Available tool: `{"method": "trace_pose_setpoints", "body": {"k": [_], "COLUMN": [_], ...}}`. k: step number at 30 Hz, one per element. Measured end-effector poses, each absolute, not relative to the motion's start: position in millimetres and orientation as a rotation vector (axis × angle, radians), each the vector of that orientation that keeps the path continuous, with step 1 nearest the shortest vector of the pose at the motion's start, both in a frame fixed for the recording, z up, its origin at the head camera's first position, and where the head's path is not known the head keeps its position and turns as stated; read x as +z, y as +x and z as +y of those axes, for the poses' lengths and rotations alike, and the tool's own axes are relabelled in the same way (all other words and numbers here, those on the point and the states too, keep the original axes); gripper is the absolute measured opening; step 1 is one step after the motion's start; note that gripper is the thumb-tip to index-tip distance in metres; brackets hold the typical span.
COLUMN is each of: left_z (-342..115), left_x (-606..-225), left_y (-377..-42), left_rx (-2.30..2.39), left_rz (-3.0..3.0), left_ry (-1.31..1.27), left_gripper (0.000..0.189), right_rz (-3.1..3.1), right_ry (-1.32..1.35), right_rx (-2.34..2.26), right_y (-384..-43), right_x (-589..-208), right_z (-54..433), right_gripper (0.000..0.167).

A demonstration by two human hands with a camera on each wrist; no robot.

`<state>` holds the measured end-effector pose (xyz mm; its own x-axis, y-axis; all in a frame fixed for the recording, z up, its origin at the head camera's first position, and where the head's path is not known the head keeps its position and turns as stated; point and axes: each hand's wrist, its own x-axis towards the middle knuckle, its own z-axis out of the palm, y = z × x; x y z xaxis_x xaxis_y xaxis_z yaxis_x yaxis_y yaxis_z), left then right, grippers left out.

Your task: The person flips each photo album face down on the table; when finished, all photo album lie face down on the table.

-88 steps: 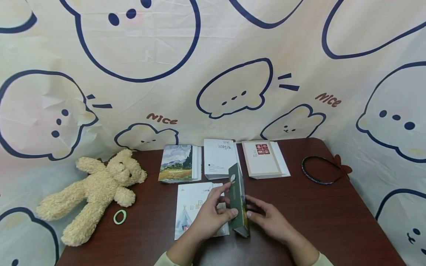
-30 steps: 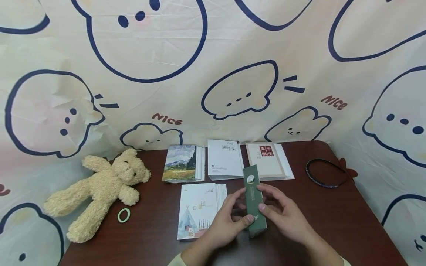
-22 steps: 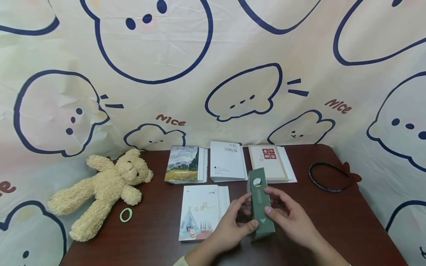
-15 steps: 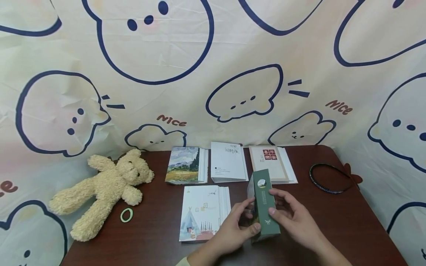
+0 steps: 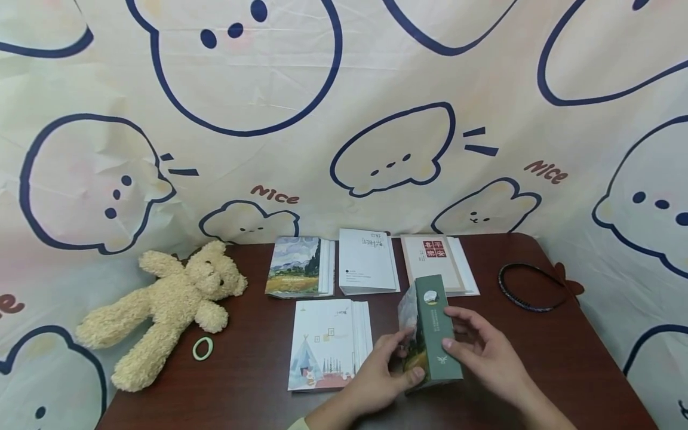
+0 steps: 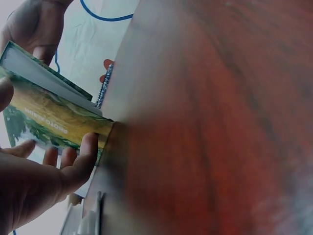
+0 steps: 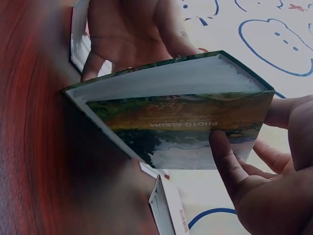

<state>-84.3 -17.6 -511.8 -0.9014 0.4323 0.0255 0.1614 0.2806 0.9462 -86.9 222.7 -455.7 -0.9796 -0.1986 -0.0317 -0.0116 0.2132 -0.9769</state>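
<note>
A photo album (image 5: 439,337) stands on edge between both hands, its green spine facing the head camera. Its landscape cover and the words PHOTO ALBUM show in the wrist views. My left hand (image 5: 378,376) holds it from the left, with thumb near the lower spine and fingers along the cover. From the other side my right hand (image 5: 486,352) grips it, thumb at the spine's edge. In the right wrist view the album (image 7: 186,122) has its covers spread a little, with pale pages (image 7: 161,83) between them. The lower edge of the album (image 6: 58,115) appears to meet the tabletop.
Left of the hands lies a white album with a tent picture (image 5: 322,346). Behind stand a landscape album (image 5: 292,266), a white album (image 5: 368,260) and a beige album (image 5: 435,263). A teddy bear (image 5: 166,304), green ring (image 5: 202,349) and dark headband (image 5: 524,307) lie around the table (image 5: 252,370).
The green-spined album has turned so its spine, earlier seen narrow, now faces the camera and its left cover shows. Album and both hands have shifted right.
</note>
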Motion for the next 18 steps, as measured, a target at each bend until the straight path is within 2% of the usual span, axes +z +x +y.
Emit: {"method": "trace_pose_setpoints", "body": {"k": [18], "left_z": [-22.6], "left_x": [-519.2], "left_y": [-82.7], "left_rx": [1.566], "left_rz": [2.328], "left_ry": [0.526], "left_gripper": [0.054], "right_rz": [2.433], "right_ry": [0.006], "right_rx": [-1.744], "right_y": [-85.4], "right_x": [-460.7], "right_z": [244.5], "right_gripper": [0.061]}}
